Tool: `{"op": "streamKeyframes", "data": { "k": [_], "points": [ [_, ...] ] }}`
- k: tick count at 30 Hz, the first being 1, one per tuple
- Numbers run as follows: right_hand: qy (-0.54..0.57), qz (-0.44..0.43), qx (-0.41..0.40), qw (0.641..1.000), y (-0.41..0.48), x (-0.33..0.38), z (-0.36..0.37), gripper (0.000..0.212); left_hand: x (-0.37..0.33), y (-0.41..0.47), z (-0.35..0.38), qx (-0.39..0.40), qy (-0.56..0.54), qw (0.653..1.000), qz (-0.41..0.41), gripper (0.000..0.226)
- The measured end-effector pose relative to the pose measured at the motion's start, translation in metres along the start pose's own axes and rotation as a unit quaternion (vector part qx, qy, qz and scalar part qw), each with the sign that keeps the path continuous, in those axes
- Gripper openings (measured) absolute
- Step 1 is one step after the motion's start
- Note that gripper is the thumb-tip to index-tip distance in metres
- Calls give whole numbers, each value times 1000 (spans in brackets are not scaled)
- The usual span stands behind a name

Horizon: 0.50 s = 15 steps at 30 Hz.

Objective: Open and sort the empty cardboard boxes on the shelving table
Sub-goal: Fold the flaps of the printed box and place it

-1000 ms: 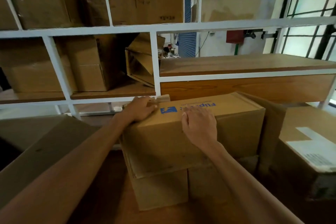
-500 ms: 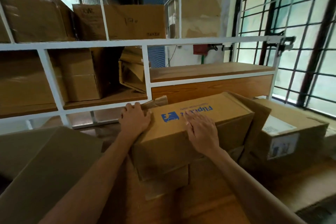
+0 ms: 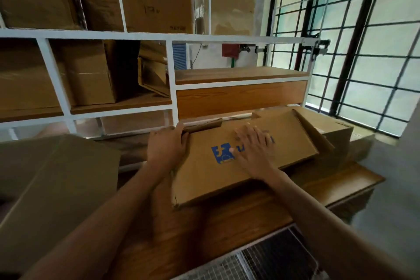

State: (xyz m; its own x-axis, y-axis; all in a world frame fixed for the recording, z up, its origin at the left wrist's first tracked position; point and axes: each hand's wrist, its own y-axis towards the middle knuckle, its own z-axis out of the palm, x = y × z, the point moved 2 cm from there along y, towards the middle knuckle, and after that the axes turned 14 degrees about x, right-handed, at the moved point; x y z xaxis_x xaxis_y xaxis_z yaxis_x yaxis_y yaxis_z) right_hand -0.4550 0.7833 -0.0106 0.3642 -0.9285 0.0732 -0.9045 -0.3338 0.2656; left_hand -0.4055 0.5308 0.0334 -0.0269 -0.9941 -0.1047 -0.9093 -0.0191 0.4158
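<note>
A brown cardboard box with a blue logo [image 3: 216, 179] lies low and tilted on the wooden table top [image 3: 238, 223], looking pressed nearly flat. My left hand [image 3: 166, 146] curls over its left end and grips the edge. My right hand [image 3: 253, 150] lies flat on the box's top face, fingers spread, partly covering the blue print. A loose flap [image 3: 313, 134] sticks up at the box's right end.
A large brown carton [image 3: 56, 179] stands at my left. Another carton [image 3: 334, 126] sits behind the flap at right. The white shelf frame [image 3: 170, 40] holds several cartons behind. A barred window [image 3: 368, 52] is at right, and a wire mesh panel [image 3: 272, 259] lies below the table edge.
The logo box has sunk from standing tall to lying low and flatter on the table. My right hand has slid further right over the print. My view has pulled back and risen.
</note>
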Motion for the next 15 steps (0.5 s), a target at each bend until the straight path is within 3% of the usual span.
{"op": "streamKeyframes", "data": {
  "k": [9, 12, 15],
  "points": [
    [-30, 20, -11, 999, -76, 5, 32, 75, -6, -56, 17, 52, 22, 998, 8, 42],
    [-37, 28, -12, 999, -92, 1, 36, 86, -7, -82, 24, 57, 6, 998, 26, 37],
    [0, 11, 69, 998, -104, -3, 49, 87, -10, -113, 36, 86, -7, 996, 37, 24]
  ]
}}
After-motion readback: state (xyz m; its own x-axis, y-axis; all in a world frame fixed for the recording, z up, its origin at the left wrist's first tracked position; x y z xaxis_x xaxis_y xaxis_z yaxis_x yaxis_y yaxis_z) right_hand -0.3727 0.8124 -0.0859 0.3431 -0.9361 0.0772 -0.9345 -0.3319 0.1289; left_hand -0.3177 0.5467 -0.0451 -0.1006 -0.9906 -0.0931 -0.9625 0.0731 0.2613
